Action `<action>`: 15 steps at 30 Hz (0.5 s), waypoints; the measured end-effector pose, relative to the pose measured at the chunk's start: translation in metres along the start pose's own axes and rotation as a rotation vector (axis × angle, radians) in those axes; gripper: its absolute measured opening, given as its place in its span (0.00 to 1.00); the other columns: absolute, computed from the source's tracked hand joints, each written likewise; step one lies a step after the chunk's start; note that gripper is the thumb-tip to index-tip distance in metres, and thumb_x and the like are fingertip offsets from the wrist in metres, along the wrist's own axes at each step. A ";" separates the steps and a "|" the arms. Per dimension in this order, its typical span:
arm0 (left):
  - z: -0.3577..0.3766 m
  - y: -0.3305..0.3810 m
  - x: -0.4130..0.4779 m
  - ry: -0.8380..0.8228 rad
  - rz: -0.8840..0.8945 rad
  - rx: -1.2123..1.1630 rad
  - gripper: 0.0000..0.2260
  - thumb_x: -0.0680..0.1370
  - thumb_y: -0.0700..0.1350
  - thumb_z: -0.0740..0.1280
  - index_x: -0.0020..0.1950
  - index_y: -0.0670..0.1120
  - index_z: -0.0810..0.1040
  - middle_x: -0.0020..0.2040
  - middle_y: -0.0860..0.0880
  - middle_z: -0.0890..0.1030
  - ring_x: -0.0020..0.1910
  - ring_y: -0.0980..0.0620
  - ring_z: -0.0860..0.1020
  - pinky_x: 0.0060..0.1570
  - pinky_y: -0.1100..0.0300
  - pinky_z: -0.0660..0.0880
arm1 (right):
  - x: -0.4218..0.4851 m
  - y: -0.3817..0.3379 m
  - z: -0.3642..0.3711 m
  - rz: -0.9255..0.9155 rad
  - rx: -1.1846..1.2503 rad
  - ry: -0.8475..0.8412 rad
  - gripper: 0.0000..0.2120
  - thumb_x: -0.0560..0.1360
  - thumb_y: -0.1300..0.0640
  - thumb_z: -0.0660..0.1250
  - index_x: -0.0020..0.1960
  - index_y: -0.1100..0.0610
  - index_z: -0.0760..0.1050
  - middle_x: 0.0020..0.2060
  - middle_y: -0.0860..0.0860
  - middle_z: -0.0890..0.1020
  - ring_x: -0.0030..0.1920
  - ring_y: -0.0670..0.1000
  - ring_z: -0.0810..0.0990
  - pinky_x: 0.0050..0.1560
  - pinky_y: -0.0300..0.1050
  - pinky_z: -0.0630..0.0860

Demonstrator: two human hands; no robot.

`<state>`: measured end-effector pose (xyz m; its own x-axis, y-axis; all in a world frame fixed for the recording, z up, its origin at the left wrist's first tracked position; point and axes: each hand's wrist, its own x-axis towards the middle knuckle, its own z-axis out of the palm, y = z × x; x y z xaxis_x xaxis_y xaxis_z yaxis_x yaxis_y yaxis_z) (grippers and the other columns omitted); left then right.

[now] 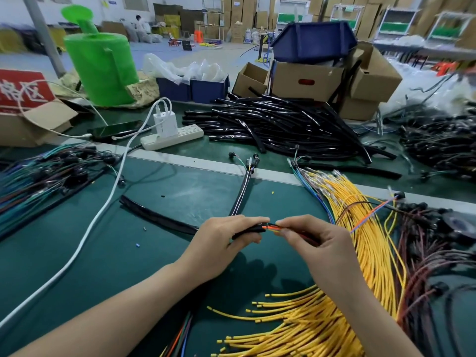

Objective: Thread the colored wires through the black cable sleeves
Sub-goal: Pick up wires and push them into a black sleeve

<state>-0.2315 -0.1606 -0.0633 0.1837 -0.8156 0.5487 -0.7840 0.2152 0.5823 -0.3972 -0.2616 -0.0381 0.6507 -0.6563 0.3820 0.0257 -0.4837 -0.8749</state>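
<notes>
My left hand (221, 243) grips the end of a black cable sleeve (248, 231) over the green mat. My right hand (314, 243) pinches a small bunch of colored wires (273, 228), orange and dark ones, right at the sleeve's mouth. The wires trail off to the right toward a black grommet (399, 195). Another black sleeve (157, 217) lies on the mat to the left and runs behind my left hand. A sleeve with wires in it (240, 191) lies straight ahead.
A big bundle of yellow wires (360, 253) lies right of my hands. Brown and black harnesses (432, 243) fill the right edge. A heap of black sleeves (283, 124) sits farther back. A white power strip (172, 137) and white cable (85, 235) lie at the left.
</notes>
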 end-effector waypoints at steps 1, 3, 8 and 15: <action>0.000 0.000 0.000 0.000 -0.002 -0.003 0.14 0.76 0.44 0.67 0.61 0.48 0.79 0.43 0.60 0.80 0.41 0.64 0.78 0.44 0.70 0.73 | 0.000 0.000 0.000 0.001 -0.006 -0.002 0.11 0.71 0.65 0.72 0.44 0.49 0.83 0.37 0.42 0.85 0.41 0.40 0.83 0.42 0.27 0.74; 0.000 -0.001 0.000 -0.001 -0.004 -0.006 0.14 0.76 0.44 0.66 0.61 0.48 0.79 0.43 0.61 0.80 0.41 0.64 0.78 0.44 0.71 0.72 | 0.000 0.000 0.000 0.008 -0.013 -0.006 0.11 0.71 0.65 0.72 0.43 0.50 0.83 0.37 0.42 0.85 0.41 0.41 0.83 0.42 0.28 0.75; 0.000 0.001 0.000 -0.022 0.004 0.019 0.14 0.76 0.44 0.66 0.61 0.47 0.79 0.41 0.60 0.80 0.39 0.65 0.76 0.42 0.69 0.73 | 0.000 0.000 -0.001 -0.026 -0.131 -0.001 0.10 0.71 0.63 0.72 0.41 0.47 0.82 0.34 0.41 0.83 0.33 0.47 0.79 0.33 0.37 0.74; 0.000 0.002 -0.001 -0.050 -0.008 0.056 0.16 0.76 0.46 0.66 0.64 0.49 0.77 0.41 0.55 0.82 0.38 0.56 0.78 0.40 0.57 0.77 | 0.001 0.002 -0.004 -0.112 -0.238 -0.027 0.11 0.69 0.67 0.74 0.39 0.51 0.81 0.33 0.37 0.81 0.33 0.37 0.78 0.34 0.23 0.67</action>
<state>-0.2336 -0.1592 -0.0630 0.1611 -0.8433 0.5128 -0.8147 0.1796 0.5513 -0.3990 -0.2656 -0.0386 0.6742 -0.5768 0.4613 -0.0785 -0.6770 -0.7318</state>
